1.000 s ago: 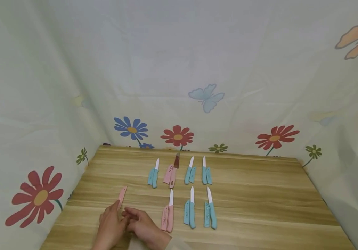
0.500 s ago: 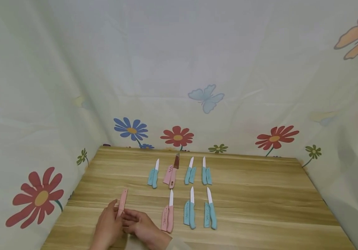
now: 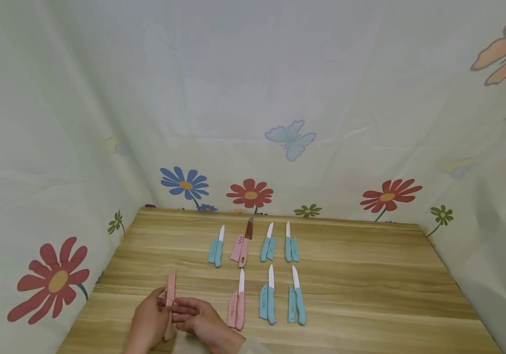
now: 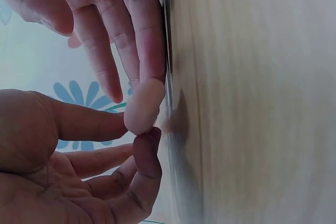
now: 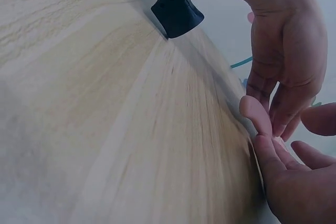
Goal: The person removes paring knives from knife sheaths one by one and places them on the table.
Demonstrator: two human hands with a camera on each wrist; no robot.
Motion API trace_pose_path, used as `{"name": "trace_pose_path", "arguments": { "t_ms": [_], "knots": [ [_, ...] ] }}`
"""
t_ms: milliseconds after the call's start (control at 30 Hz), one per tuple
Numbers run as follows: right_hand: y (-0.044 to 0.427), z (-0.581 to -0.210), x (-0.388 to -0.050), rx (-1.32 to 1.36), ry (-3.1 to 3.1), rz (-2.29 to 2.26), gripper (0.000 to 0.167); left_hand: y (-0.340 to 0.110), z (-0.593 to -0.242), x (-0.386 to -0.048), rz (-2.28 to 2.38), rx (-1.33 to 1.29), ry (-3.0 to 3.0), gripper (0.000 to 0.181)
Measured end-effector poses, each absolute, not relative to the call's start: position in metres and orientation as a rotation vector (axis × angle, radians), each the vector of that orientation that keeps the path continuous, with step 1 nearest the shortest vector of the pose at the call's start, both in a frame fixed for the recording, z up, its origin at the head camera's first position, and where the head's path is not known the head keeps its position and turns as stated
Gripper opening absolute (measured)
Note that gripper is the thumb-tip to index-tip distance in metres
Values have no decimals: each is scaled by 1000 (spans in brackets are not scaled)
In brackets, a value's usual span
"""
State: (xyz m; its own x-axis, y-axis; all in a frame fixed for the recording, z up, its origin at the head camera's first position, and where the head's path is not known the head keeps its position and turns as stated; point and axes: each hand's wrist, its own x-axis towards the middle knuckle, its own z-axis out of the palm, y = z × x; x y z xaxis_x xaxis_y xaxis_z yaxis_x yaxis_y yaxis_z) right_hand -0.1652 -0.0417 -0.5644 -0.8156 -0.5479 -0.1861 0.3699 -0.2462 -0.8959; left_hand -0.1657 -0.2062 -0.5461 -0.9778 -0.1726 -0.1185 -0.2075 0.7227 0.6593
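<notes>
A pink knife [image 3: 171, 285], its blade covered by a pink sheath, stands out between the two hands at the left front of the table in the head view. The left hand [image 3: 148, 317] pinches it between thumb and fingers. From the other side, the right hand [image 3: 205, 322] touches the knife with nearly straight fingers, its thumb [image 4: 50, 11] apart from it in the left wrist view. There the rounded pink handle end [image 4: 144, 107] points at the camera. The right wrist view shows the handle end [image 5: 255, 113] low beside the tabletop; the rest is hidden by fingers.
Right of the hands, bare-bladed knives lie beside their sheaths in two rows: a pink knife [image 3: 241, 305] and teal knives [image 3: 271, 300] in front, teal ones and a brown-bladed pink knife [image 3: 245, 248] behind. Flowered cloth [image 3: 332, 172] surrounds the wooden table [image 3: 359, 280].
The pink knife has turned more upright and come toward the front, its handle now showing below the left hand. The right fingers stay beside it. The other knives have not moved.
</notes>
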Motion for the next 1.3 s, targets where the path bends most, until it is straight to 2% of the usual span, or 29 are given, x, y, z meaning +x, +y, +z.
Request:
{"name": "trace_pose_path", "arguments": {
  "t_ms": [267, 633, 1033, 1300],
  "knots": [
    [-39, -564, -167, -205, 1468, -2090, 55, -204, -544, -164, 1119, -293, 2883, 55],
    [-32, -565, -163, -173, 1452, -2133, 59, -200, -540, -163, 1153, -281, 2865, 53],
    [-24, -560, -164, -115, 1407, -2163, 65, -192, -536, -164, 1265, -288, 2809, 36],
    [-19, -560, -163, -99, 1432, -2166, 66, -186, -535, -163, 1447, -287, 2705, 31]
  ]
}}
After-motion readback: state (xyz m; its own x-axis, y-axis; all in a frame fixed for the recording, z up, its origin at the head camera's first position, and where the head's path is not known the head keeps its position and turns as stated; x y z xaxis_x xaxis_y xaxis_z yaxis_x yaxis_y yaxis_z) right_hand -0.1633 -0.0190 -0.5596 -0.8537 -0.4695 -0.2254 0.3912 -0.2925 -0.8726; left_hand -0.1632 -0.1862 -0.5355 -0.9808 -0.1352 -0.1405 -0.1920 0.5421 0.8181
